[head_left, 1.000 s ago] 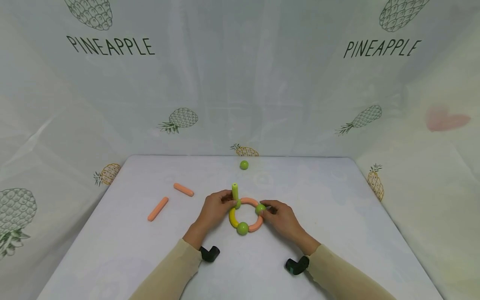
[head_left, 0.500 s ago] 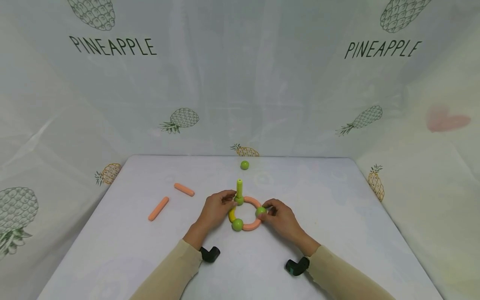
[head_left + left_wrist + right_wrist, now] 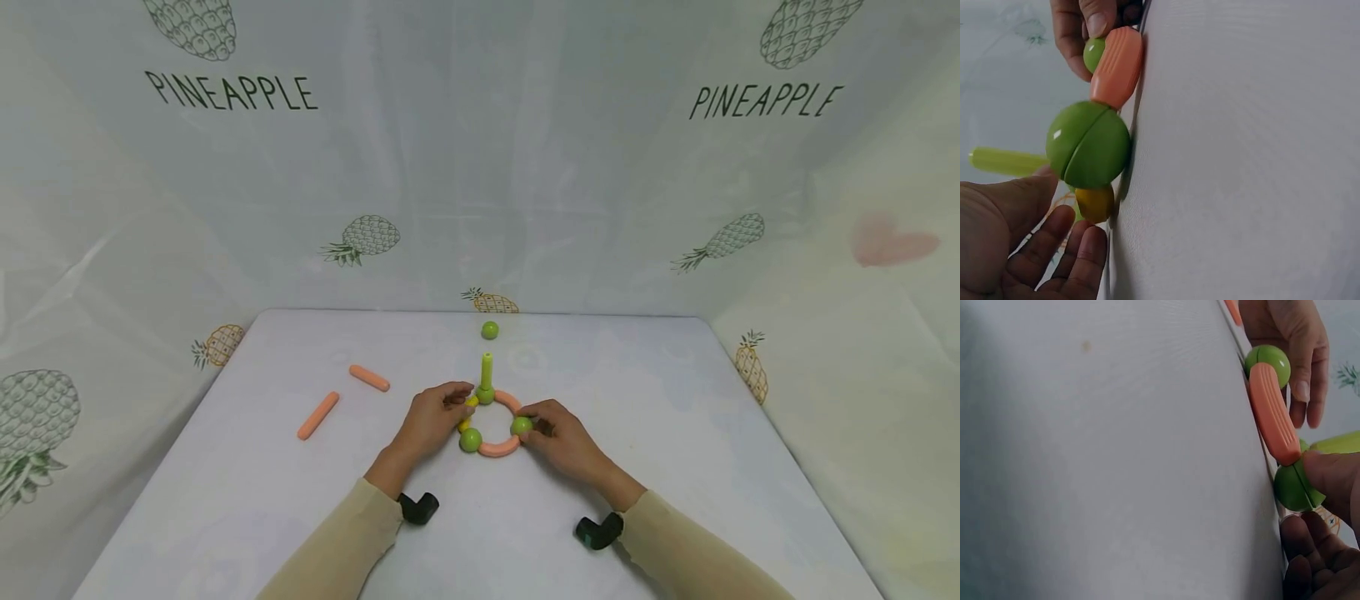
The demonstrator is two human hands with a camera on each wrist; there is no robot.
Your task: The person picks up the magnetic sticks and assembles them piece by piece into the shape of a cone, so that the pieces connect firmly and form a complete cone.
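A ring of green balls joined by curved rods lies mid-table in the head view. Its rods are a yellow curved rod (image 3: 464, 425) on the left and two orange curved rods, one at the far right (image 3: 508, 401) and one nearest (image 3: 499, 448). From the far ball (image 3: 485, 395) a lime straight rod (image 3: 487, 371) stands upright. My left hand (image 3: 433, 421) holds the yellow rod between thumb and fingers, partly hiding it, beside the near-left ball (image 3: 1088, 145). My right hand (image 3: 564, 439) pinches the right-hand green ball (image 3: 1297, 486) between thumb and fingers.
Two straight orange rods (image 3: 318, 415) (image 3: 369, 377) lie left of the ring. A loose green ball (image 3: 490, 330) rests near the table's back edge. A pineapple-print cloth (image 3: 480, 167) hangs behind the white table (image 3: 675, 400).
The ring has turned clockwise: the upright lime rod has moved right and away, the near ball left and away. The yellow rod now sits between my left fingers; my right hand stays at its ball.
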